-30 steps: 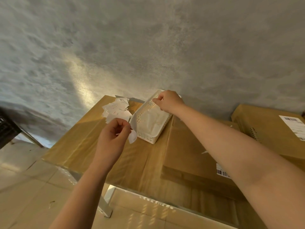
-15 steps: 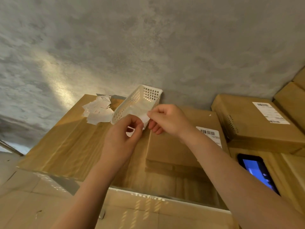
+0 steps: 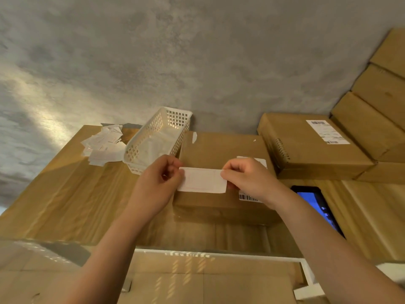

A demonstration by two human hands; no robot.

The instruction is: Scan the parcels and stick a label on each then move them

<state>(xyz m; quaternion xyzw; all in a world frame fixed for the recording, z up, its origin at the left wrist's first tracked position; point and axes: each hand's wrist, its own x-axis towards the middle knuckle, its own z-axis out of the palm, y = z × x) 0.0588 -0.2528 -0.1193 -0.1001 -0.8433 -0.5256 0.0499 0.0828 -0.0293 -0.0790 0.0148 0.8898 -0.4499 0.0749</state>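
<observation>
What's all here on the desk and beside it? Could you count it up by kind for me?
Brown parcels: 6 in view, one under the hands, one with a label, one beneath it, three stacked at right
White basket: 1
Label held in both hands: 1
Pile of paper slips: 1
Phone-like screen: 1
Total: 10

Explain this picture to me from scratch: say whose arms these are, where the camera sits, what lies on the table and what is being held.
There is no machine here. A person wears a wide-angle camera on the head, looking down at their own two bare arms. The left hand and right hand hold a white rectangular paper label by its ends, over a flat brown cardboard parcel. On the wooden table also lie a white perforated plastic basket, a loose pile of white paper slips, a dark handheld device with a blue screen, and more brown parcels stacked at the right.
</observation>
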